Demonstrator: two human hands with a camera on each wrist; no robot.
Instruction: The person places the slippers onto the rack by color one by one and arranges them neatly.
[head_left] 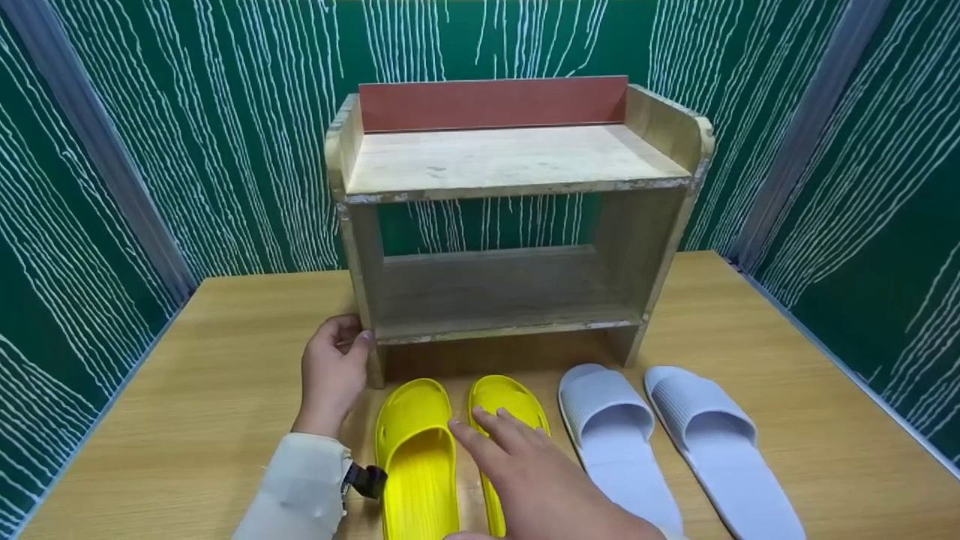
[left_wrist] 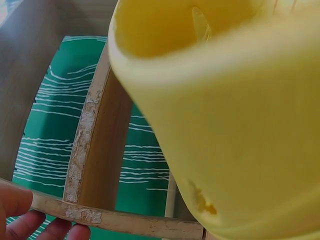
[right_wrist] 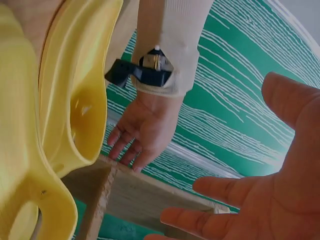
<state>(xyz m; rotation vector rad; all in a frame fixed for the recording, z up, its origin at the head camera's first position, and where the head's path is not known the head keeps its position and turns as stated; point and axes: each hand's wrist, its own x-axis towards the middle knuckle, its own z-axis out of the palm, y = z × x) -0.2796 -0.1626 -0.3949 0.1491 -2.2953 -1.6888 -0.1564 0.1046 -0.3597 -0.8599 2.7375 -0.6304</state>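
My left hand [head_left: 334, 379] holds the left side panel of a small wooden shelf [head_left: 495, 326] low down, thumb by its front edge. In the left wrist view the thumb [left_wrist: 15, 201] lies on one side of the panel's edge and the fingertips [left_wrist: 55, 229] on the other. My right hand [head_left: 540, 480] is held over the right yellow slipper [head_left: 506, 390], fingers spread and nothing in its grasp; it hides much of that slipper. Beside it lies the left yellow slipper [head_left: 420, 484], toe toward the shelf.
A pale slipper [head_left: 615, 416] and its mate [head_left: 701, 416] lie to the right of the yellow pair on the wooden table [head_left: 247, 337]. The shelf has two boards and a red back strip [head_left: 495, 105]. Green walls [head_left: 225, 135] with white streaks enclose the table.
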